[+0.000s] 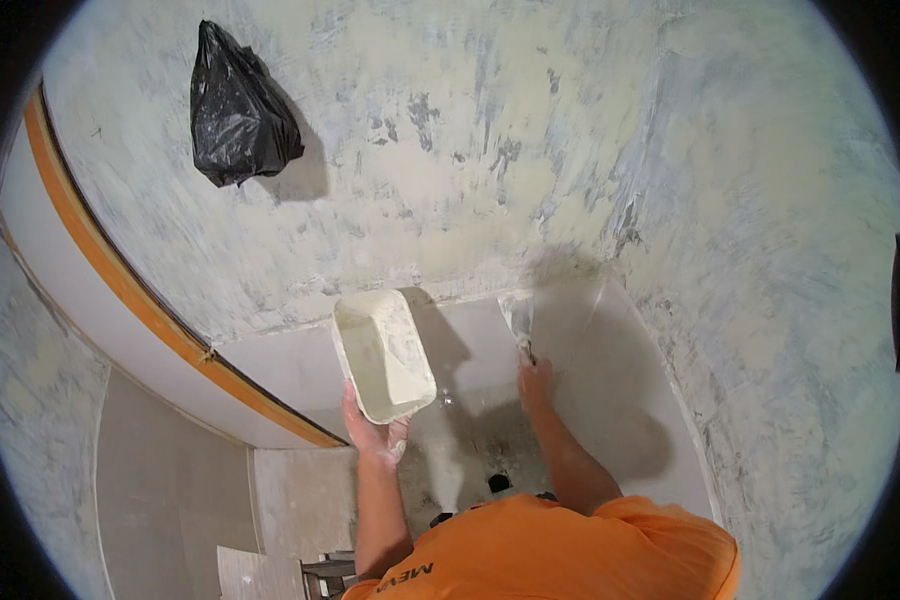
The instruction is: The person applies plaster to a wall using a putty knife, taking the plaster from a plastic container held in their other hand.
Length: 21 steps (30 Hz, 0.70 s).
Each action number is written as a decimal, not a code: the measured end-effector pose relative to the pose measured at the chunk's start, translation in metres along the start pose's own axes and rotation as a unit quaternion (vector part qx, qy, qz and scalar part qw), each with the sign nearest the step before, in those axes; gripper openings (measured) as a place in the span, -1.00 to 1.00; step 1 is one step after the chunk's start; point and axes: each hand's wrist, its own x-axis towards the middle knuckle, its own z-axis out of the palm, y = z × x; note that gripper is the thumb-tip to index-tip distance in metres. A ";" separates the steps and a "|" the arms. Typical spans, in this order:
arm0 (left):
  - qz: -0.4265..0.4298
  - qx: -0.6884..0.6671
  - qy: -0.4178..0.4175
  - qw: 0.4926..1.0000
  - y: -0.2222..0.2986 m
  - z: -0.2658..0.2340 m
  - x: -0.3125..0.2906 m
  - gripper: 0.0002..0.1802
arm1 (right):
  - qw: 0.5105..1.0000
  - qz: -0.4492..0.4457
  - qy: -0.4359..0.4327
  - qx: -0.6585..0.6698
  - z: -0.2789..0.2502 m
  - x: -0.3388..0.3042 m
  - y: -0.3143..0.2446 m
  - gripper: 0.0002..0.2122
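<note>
My left hand [375,436] grips a pale, rectangular plastic tub [406,345] by its near end. The tub is tilted, and whitish filler smears coat its inner wall. Filler also marks the fingers and thumb of that hand. To the right, my right hand [536,382] is closed round the handle of a putty knife [517,314]. Its whitish blade points away from me, at the line where the smooth pale panels [595,370] meet the patchy plastered wall [450,190]. Whether the blade presses on the wall I cannot tell.
A black plastic bag [240,115] hangs on the wall at upper left. Below it curves an orange-brown frame edge [120,275]. The right wall [770,250] meets the facing wall in a corner. Boards [258,572] stand low at left.
</note>
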 end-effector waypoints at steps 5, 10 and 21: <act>-0.043 0.006 -0.024 0.999 -0.008 0.005 0.004 -0.29 | 0.960 -0.267 0.033 -0.077 -0.006 -0.012 -0.108 -0.67; -0.026 0.050 0.002 0.998 -0.006 0.006 -0.002 -0.31 | 0.971 -0.086 -0.167 0.150 0.007 -0.017 -0.237 -0.61; -0.073 0.036 0.005 0.997 0.037 0.009 0.000 -0.39 | 0.981 -0.041 -0.138 -0.127 0.005 -0.018 0.017 -0.66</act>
